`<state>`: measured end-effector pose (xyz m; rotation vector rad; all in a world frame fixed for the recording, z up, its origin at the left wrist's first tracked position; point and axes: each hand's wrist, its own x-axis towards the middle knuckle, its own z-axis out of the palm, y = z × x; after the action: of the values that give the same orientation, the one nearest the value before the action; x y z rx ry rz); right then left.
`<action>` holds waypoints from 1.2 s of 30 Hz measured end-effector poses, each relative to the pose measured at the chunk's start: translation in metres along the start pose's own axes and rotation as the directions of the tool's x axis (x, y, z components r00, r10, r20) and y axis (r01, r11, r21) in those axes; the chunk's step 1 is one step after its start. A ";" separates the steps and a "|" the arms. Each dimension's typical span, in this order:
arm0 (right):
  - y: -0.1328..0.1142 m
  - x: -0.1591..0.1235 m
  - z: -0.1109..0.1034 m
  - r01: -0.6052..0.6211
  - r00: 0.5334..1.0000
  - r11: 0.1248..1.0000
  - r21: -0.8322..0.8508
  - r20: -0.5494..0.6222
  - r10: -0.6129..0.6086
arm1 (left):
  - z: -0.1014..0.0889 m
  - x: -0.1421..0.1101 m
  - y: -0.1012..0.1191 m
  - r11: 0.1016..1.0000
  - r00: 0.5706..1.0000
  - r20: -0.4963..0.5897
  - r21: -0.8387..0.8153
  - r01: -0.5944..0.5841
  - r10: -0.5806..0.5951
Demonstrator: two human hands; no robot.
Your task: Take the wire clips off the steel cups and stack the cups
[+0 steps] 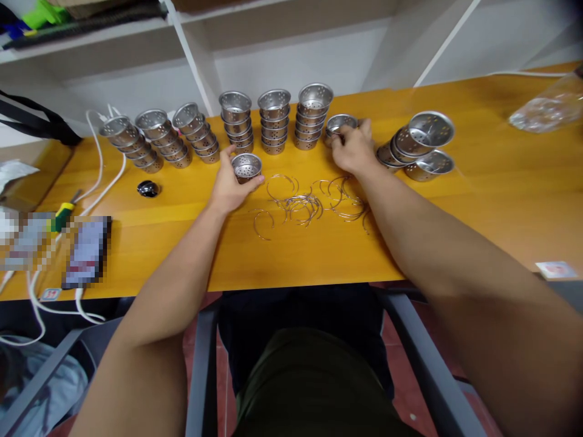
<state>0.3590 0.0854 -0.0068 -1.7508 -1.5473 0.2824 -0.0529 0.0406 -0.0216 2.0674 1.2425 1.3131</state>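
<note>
Several stacks of perforated metal cups (274,121) line the back of the table. My left hand (230,185) is closed around a single perforated metal cup (246,172), thumb on its right side, in front of the stacks. My right hand (354,149) grips another perforated metal cup (340,124) by its right side, just right of the rightmost upright stack. Its fingertips are partly hidden behind the hand. Between my arms lies a loose pile of thin curved wires (303,207). Beyond my right wrist a leaning stack of cups (423,135) rests over a separate cup (430,165).
At the left lie a phone (86,250), white cables (98,194), a green and yellow screwdriver (62,216) and a small black shiny object (148,189). A clear plastic bag (549,104) lies far right. White shelving (296,60) stands behind the table (291,261).
</note>
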 end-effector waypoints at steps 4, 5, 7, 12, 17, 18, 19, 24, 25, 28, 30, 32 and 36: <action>-0.011 -0.001 -0.005 -0.043 0.997 0.989 -0.138 0.064 0.052 | -0.001 -0.001 -0.001 0.999 1.000 -0.010 -0.035 0.015 -0.015; -0.014 -0.001 -0.006 -0.047 0.996 0.989 -0.143 0.070 0.057 | -0.001 -0.002 -0.001 0.999 1.000 -0.015 -0.036 0.020 -0.021; -0.017 -0.002 -0.008 -0.051 0.995 0.990 -0.135 0.084 0.062 | -0.002 -0.002 0.001 0.999 0.999 -0.029 -0.033 0.018 -0.019; -0.012 -0.010 -0.008 0.012 0.994 0.997 -0.077 0.112 -0.003 | -0.006 0.006 0.009 0.989 0.989 -0.055 -0.046 -0.141 0.139; -0.025 -0.025 -0.021 0.304 0.950 0.943 0.135 -0.119 -0.289 | -0.011 0.013 0.024 0.959 0.958 -0.087 -0.047 -0.279 0.275; -0.034 -0.032 -0.026 0.403 0.913 0.897 0.181 -0.155 -0.378 | -0.011 0.012 0.027 0.956 0.955 -0.089 -0.047 -0.288 0.283; -0.045 -0.040 -0.032 0.499 0.866 0.839 0.216 -0.163 -0.473 | -0.010 0.011 0.030 0.954 0.953 -0.085 -0.045 -0.295 0.290; -0.107 -0.097 -0.044 0.745 0.577 0.567 0.353 0.088 -0.812 | -0.003 0.000 0.049 0.948 0.948 -0.009 -0.004 -0.317 0.317; -0.115 -0.106 -0.043 0.759 0.524 0.533 0.375 0.136 -0.841 | -0.002 -0.002 0.054 0.943 0.943 0.008 -0.001 -0.332 0.332; -0.124 -0.120 -0.034 0.791 0.418 0.481 0.378 0.240 -0.876 | -0.002 -0.006 0.064 0.918 0.916 0.059 -0.012 -0.397 0.397; -0.122 -0.120 -0.032 0.806 0.404 0.479 0.348 0.268 -0.875 | -0.002 -0.006 0.067 0.903 0.899 0.085 -0.015 -0.430 0.429; -0.120 -0.117 -0.034 0.811 0.422 0.484 0.329 0.245 -0.873 | 0.000 -0.006 0.068 0.895 0.891 0.096 -0.007 -0.446 0.445; -0.122 -0.115 -0.044 0.817 0.437 0.454 0.356 0.133 -0.890 | 0.003 -0.009 0.073 0.896 0.889 0.133 0.005 -0.443 0.439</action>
<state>0.2677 -0.0418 0.0674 -0.5258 -2.3197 0.1923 -0.0172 -0.0052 0.0240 2.5171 0.7654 1.3145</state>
